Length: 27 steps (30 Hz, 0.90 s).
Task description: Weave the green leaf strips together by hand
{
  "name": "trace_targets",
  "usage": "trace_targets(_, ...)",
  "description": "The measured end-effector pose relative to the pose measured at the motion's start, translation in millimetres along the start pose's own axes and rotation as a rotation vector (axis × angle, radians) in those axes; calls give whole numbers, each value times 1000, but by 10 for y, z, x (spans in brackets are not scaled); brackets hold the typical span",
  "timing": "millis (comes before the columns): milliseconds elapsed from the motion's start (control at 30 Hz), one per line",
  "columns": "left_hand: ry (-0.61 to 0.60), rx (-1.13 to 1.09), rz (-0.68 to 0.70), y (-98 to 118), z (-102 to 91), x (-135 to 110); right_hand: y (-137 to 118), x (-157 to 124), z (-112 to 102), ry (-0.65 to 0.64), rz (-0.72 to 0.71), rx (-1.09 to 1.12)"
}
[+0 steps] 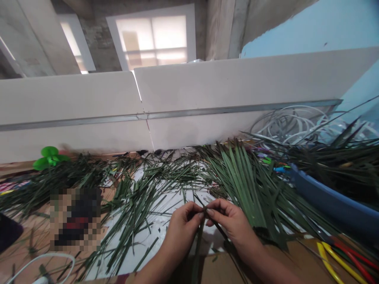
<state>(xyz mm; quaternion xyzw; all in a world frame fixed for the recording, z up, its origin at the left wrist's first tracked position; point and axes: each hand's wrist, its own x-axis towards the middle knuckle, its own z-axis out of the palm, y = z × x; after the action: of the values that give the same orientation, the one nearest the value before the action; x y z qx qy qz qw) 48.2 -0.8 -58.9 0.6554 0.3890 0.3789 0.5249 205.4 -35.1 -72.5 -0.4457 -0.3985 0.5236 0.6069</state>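
Note:
My left hand [185, 223] and my right hand [226, 217] meet over the front of the table, thumbs and forefingers pinched close together. Between them they grip narrow green leaf strips [197, 246], whose long ends hang down toward me. A short dark tip sticks up above my fingertips. How the strips cross is hidden behind my thumbs. Just right of my right hand lies a large fan of uncut palm leaf [241, 179]. Loose cut leaf strips [130, 217] are scattered to the left of my left hand on a white sheet [161, 228].
A blue basin [325, 201] full of long leaves stands at the right. Pliers with yellow handles [330, 258] and red-handled tools [352, 256] lie at lower right. White coiled strapping [290, 122] is behind. A green small fan [49, 157] and white cable [44, 256] are at left.

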Motion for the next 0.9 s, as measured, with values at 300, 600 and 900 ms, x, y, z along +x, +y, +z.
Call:
trace_targets(300,-32,-8,-19,-3,-6,-9,-2,6,7,9,-34,-13)
trace_targets(600,-82,77,5,-17,-25,27,-7,4,15,59,-13,11)
trace_targets(900,-59,35,-28,42,21,-48,-58,5,-9,55,-16,-23)
